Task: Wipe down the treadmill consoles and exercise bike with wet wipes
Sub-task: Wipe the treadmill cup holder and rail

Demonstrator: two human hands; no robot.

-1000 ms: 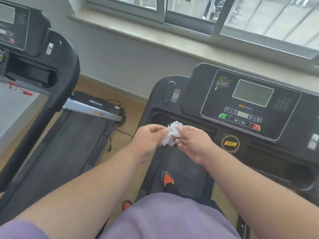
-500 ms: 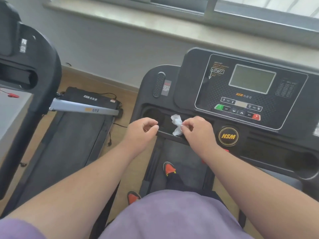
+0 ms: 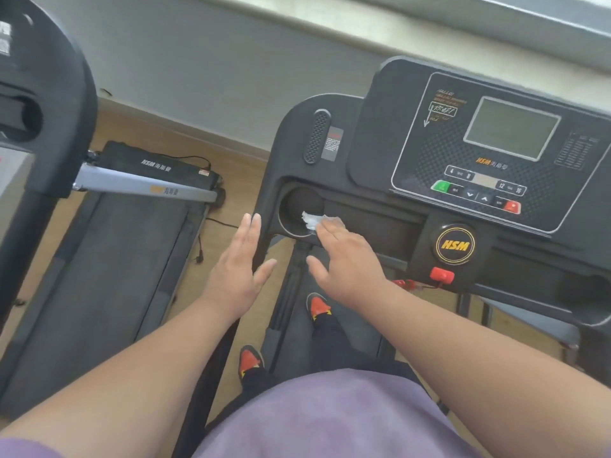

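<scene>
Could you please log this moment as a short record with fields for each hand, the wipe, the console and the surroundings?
left hand: left hand, fingers straight, holds nothing, by the console's left edge
right hand: right hand, flat, fingers pressing the wet wipe
wipe: white, crumpled, at the rim of the round cup holder
console: treadmill console, blank screen, green and red buttons, red safety clip
surroundings: second treadmill to the left, wooden floor
</scene>
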